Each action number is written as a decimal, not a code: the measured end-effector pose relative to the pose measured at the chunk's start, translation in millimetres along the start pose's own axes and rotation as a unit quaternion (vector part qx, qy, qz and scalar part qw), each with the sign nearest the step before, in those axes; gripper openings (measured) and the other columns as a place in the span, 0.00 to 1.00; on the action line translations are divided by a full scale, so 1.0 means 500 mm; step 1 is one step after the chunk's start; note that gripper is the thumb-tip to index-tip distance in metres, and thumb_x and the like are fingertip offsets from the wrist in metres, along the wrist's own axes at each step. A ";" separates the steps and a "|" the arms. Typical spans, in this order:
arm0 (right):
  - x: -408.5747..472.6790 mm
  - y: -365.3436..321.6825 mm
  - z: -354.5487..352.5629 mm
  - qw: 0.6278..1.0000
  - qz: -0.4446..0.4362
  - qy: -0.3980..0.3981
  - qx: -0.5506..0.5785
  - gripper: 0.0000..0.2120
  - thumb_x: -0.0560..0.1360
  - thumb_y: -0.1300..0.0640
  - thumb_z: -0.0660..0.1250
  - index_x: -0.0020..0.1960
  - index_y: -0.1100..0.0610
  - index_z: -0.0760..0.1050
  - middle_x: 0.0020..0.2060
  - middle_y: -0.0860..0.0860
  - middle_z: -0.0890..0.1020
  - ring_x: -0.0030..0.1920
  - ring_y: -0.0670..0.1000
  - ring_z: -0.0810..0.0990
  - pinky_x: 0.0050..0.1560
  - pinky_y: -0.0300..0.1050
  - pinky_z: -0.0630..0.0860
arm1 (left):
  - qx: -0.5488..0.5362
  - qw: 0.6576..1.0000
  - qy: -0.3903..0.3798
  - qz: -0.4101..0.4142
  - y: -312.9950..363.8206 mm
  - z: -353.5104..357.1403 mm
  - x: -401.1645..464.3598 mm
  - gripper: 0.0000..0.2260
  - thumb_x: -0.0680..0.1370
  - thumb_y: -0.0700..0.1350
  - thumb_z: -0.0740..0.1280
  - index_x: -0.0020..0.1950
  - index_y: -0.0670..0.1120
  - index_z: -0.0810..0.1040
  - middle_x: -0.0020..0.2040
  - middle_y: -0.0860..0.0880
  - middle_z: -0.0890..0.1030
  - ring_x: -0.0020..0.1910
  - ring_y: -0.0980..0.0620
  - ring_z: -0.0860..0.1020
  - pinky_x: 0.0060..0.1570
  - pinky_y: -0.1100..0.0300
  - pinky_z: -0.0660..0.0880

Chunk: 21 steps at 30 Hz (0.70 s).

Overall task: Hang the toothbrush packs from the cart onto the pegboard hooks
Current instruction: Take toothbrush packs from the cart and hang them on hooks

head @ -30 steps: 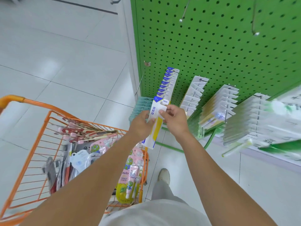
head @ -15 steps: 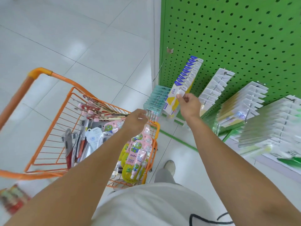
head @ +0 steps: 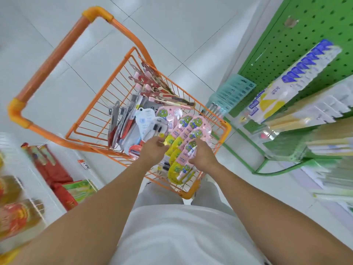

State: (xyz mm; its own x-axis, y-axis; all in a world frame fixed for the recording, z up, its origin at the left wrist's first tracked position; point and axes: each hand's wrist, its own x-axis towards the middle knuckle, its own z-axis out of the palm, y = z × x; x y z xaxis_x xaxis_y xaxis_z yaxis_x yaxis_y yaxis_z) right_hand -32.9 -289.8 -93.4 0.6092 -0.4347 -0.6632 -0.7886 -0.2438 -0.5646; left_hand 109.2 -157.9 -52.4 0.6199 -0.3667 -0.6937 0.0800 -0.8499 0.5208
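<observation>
The orange wire cart [head: 227, 127] stands in front of me, holding several toothbrush packs. Pink and yellow cartoon packs [head: 193, 125] lie stacked along its near right side. My left hand [head: 151, 152] hovers over their left edge, fingers loosely curled and holding nothing that I can see. My right hand [head: 202, 156] rests on the stack's right side with its fingers bent over a pink pack; a grip is not clear. On the green pegboard [head: 305, 31] at right hangs a row of blue-and-yellow packs [head: 294, 77].
Red-handled packs [head: 152, 83] and dark packs [head: 122, 121] fill the rest of the cart. Teal packs [head: 233, 90] and pale rows [head: 315, 111] hang low on the pegboard. A green base frame [head: 267, 169] juts out at floor level. Shelves with red goods [head: 51, 169] stand at left.
My right hand left the blue-and-yellow pack hanging on the pegboard and dropped to the cart. My left hand moved deeper over the cart. My view swung down and left.
</observation>
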 end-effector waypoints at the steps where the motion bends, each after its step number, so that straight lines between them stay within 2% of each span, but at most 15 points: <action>1: 0.016 0.004 0.008 0.999 0.016 0.008 -0.033 0.37 0.71 0.64 0.75 0.76 0.58 0.62 0.71 0.57 0.69 0.71 0.58 0.70 0.65 0.47 0.69 | -0.003 1.000 -0.008 0.010 -0.010 -0.003 0.008 0.18 0.77 0.47 0.71 0.65 0.43 0.76 0.56 0.45 0.80 0.56 0.45 0.79 0.60 0.49 0.75; 3: 0.047 0.015 0.015 0.995 0.040 0.030 -0.085 0.33 0.72 0.65 0.73 0.74 0.58 0.63 0.68 0.58 0.71 0.68 0.59 0.71 0.61 0.49 0.71 | 0.002 0.999 -0.036 0.032 -0.020 -0.015 0.025 0.17 0.77 0.46 0.71 0.65 0.44 0.76 0.56 0.46 0.80 0.55 0.46 0.78 0.56 0.52 0.76; 5: 0.069 0.023 0.016 0.991 0.044 0.057 -0.116 0.25 0.75 0.64 0.70 0.70 0.58 0.68 0.62 0.58 0.75 0.63 0.59 0.74 0.54 0.49 0.74 | 0.018 0.996 -0.074 0.052 -0.026 -0.028 0.044 0.17 0.77 0.46 0.72 0.64 0.45 0.76 0.56 0.46 0.79 0.55 0.46 0.79 0.53 0.53 0.77; 6: 0.077 0.020 0.012 0.989 0.035 0.079 -0.121 0.18 0.76 0.63 0.68 0.66 0.57 0.73 0.57 0.56 0.78 0.60 0.58 0.77 0.47 0.47 0.74 | 0.028 0.994 -0.091 0.062 -0.025 -0.035 0.054 0.17 0.76 0.46 0.73 0.63 0.46 0.76 0.57 0.46 0.79 0.55 0.46 0.79 0.54 0.52 0.77; 8: 0.079 -0.003 -0.008 0.992 0.018 0.089 -0.094 0.03 0.76 0.61 0.69 0.50 0.57 0.80 0.44 0.49 0.81 0.47 0.52 0.79 0.36 0.42 0.66 | 0.041 0.988 -0.121 0.086 -0.016 -0.047 0.070 0.20 0.74 0.46 0.75 0.64 0.46 0.76 0.57 0.47 0.78 0.56 0.46 0.78 0.57 0.50 0.77; 10: 0.060 -0.045 -0.033 0.999 -0.031 0.036 -0.026 0.06 0.74 0.59 0.74 0.39 0.58 0.81 0.33 0.47 0.77 0.35 0.45 0.75 0.35 0.42 0.64 | 0.037 0.981 -0.151 0.116 0.000 -0.052 0.083 0.25 0.72 0.46 0.77 0.66 0.47 0.74 0.57 0.49 0.77 0.57 0.48 0.77 0.57 0.52 0.76; 12: 0.022 -0.104 -0.048 0.994 -0.103 -0.009 0.040 0.08 0.74 0.60 0.74 0.37 0.59 0.81 0.30 0.48 0.77 0.32 0.41 0.74 0.37 0.34 0.66 | 0.043 0.971 -0.185 0.148 0.019 -0.053 0.088 0.29 0.69 0.45 0.79 0.68 0.47 0.74 0.58 0.51 0.77 0.56 0.52 0.76 0.54 0.56 0.74; 13: 0.010 -0.123 -0.048 0.989 -0.121 -0.012 0.081 0.07 0.75 0.62 0.73 0.37 0.58 0.81 0.30 0.48 0.78 0.31 0.40 0.74 0.37 0.32 0.66 | 0.058 0.964 -0.199 0.169 0.028 -0.051 0.093 0.27 0.69 0.45 0.80 0.66 0.47 0.75 0.56 0.50 0.79 0.54 0.52 0.77 0.52 0.57 0.74; 14: -0.001 -0.139 -0.046 0.983 -0.128 -0.001 0.133 0.06 0.75 0.62 0.73 0.39 0.59 0.82 0.32 0.50 0.80 0.32 0.40 0.74 0.38 0.32 0.68 | 0.083 0.956 -0.206 0.193 0.033 -0.049 0.097 0.21 0.69 0.45 0.79 0.60 0.46 0.79 0.52 0.50 0.81 0.50 0.52 0.78 0.48 0.56 0.75; 15: -0.003 -0.140 -0.044 0.976 -0.119 0.031 0.179 0.04 0.75 0.62 0.73 0.41 0.59 0.82 0.35 0.52 0.81 0.33 0.41 0.75 0.39 0.34 0.70 | 0.112 0.950 -0.201 0.212 0.036 -0.047 0.101 0.12 0.71 0.44 0.78 0.51 0.46 0.82 0.43 0.49 0.81 0.42 0.52 0.78 0.43 0.56 0.74; 16: -0.001 -0.133 -0.042 0.969 -0.102 0.074 0.215 0.03 0.75 0.60 0.73 0.43 0.58 0.82 0.38 0.52 0.83 0.37 0.43 0.78 0.42 0.37 0.73 | 0.132 0.946 -0.191 0.225 0.041 -0.048 0.103 0.07 0.72 0.43 0.77 0.40 0.46 0.80 0.34 0.49 0.77 0.35 0.53 0.75 0.37 0.57 0.70; 17: 0.006 -0.115 -0.043 0.966 -0.066 0.133 0.211 0.03 0.76 0.56 0.73 0.46 0.56 0.82 0.42 0.51 0.84 0.42 0.45 0.80 0.47 0.42 0.76 | 0.143 0.947 -0.179 0.227 0.044 -0.047 0.109 0.13 0.73 0.42 0.76 0.32 0.47 0.75 0.29 0.51 0.72 0.30 0.55 0.70 0.34 0.58 0.64; 18: 0.014 -0.091 -0.048 0.965 -0.019 0.200 0.171 0.07 0.76 0.51 0.73 0.50 0.54 0.81 0.49 0.51 0.83 0.50 0.48 0.80 0.54 0.47 0.77 | 0.151 0.947 -0.165 0.233 0.045 -0.049 0.113 0.18 0.73 0.40 0.75 0.29 0.50 0.69 0.27 0.52 0.68 0.28 0.56 0.66 0.32 0.59 0.61; 20: 0.023 -0.034 -0.066 0.951 0.113 0.289 0.010 0.18 0.76 0.46 0.71 0.62 0.53 0.76 0.62 0.53 0.76 0.63 0.55 0.74 0.63 0.54 0.73 | 0.152 0.949 -0.144 0.237 0.051 -0.052 0.120 0.21 0.74 0.39 0.74 0.28 0.51 0.66 0.27 0.52 0.66 0.28 0.57 0.64 0.29 0.60 0.59; 21: 0.026 -0.006 -0.068 0.936 0.186 0.298 -0.031 0.23 0.76 0.48 0.70 0.68 0.54 0.71 0.66 0.55 0.72 0.66 0.59 0.71 0.63 0.55 0.72 | 0.147 0.951 -0.136 0.234 0.053 -0.056 0.122 0.21 0.74 0.39 0.74 0.28 0.49 0.65 0.27 0.51 0.66 0.27 0.56 0.64 0.29 0.60 0.58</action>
State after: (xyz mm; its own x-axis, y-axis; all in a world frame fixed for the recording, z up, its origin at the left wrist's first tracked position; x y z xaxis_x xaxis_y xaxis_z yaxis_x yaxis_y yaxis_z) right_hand -25.7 -324.3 -83.5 0.1508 -0.9009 -0.4069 -0.9516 -0.0209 -0.3065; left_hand 170.9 -192.1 -66.9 0.3051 -0.7810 -0.5449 -0.4015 -0.6243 0.6701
